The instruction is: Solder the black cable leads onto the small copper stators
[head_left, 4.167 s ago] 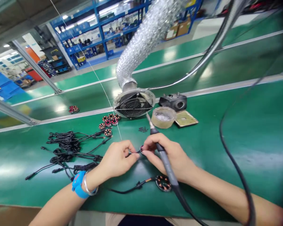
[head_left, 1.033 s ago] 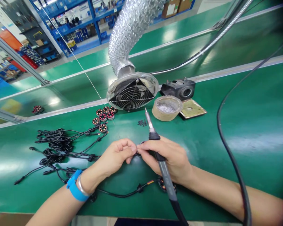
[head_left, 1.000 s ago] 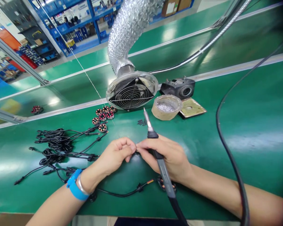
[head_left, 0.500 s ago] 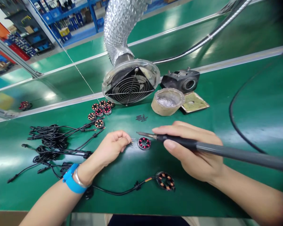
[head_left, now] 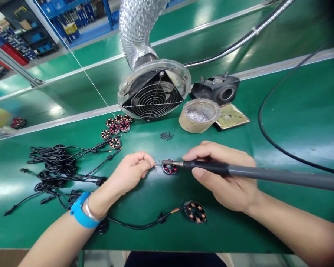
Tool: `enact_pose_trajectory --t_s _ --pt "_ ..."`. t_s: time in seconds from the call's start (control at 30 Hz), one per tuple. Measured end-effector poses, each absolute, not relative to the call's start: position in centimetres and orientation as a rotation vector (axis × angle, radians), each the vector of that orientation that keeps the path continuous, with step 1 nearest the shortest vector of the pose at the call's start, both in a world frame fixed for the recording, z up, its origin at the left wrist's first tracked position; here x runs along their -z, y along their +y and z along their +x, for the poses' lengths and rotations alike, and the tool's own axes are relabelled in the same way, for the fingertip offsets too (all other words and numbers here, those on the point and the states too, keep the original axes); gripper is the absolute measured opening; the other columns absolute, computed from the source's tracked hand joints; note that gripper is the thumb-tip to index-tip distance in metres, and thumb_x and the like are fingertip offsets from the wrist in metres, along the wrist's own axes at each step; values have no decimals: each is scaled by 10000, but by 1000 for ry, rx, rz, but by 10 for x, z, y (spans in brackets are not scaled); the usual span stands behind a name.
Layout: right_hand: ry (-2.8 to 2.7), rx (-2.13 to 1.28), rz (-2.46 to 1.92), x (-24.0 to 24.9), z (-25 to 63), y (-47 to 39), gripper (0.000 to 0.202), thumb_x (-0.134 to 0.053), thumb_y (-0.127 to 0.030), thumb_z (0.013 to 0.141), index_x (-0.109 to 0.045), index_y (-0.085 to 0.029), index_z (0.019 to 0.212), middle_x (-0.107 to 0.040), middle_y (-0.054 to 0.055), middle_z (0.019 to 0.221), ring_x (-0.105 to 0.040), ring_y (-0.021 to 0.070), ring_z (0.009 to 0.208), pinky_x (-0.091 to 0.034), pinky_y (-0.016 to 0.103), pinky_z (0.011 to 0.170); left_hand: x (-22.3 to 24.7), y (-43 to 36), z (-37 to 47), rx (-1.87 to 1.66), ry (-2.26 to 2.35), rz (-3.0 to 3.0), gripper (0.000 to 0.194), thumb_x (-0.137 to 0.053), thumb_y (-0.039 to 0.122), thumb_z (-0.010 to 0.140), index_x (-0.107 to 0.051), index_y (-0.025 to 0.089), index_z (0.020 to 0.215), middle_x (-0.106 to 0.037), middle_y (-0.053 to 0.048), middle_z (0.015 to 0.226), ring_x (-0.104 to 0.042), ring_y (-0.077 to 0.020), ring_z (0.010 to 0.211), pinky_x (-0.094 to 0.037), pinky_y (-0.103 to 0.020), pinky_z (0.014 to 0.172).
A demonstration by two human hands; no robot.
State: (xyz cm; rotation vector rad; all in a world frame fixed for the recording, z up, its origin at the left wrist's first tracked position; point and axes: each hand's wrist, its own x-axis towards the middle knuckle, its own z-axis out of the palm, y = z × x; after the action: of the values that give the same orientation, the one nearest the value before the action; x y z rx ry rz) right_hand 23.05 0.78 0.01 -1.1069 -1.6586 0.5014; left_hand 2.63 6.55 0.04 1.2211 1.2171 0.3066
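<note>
My left hand (head_left: 132, 170) is closed in a pinch, and thin wire ends (head_left: 157, 163) stick out past its fingertips. A soldering iron (head_left: 256, 175) lies in my right hand (head_left: 226, 178), its fingers wrapped round the dark grip. The iron's tip is at the wire ends, just over the rim of a small round motor stator (head_left: 170, 170) with red windings; whether it touches them I cannot tell. Closer to me lies a stator with copper windings (head_left: 195, 212), joined to a black cable (head_left: 136, 226).
Black cables (head_left: 59, 159) lie bundled at left, below several stators (head_left: 114, 128). A fume extractor (head_left: 154, 98) hangs at the back. Beside it stand a solder-filled pot (head_left: 199, 126), a sponge tray (head_left: 232, 115) and a black iron holder (head_left: 217, 90). Small black tubes (head_left: 167, 136) lie mid-table.
The soldering iron's tip has come down and slightly left, from above the stator to the wire ends. My left hand keeps its pinch. The whole view has shifted slightly.
</note>
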Motion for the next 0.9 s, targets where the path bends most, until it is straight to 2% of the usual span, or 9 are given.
enact_pose_trajectory --t_s 0.6,0.9 --pt "-1732 -438 -983 4 225 3 213 -511 -80 770 -632 -193 903 -616 18 689 -516 119 563 -430 265 490 -2 65 27 -308 1195 1237 156 -546 313 750 -554 164 707 -388 89 478 -268 -53 441 -161 -215 439" --pt "-1767 -431 -1002 -3 226 -2 208 -495 -107 801 -636 -200 923 -597 24 668 -528 143 563 -445 297 507 -3 65 27 -298 1207 1242 148 -542 304 762 -557 163 720 -388 89 481 -267 -53 441 -164 -212 436"
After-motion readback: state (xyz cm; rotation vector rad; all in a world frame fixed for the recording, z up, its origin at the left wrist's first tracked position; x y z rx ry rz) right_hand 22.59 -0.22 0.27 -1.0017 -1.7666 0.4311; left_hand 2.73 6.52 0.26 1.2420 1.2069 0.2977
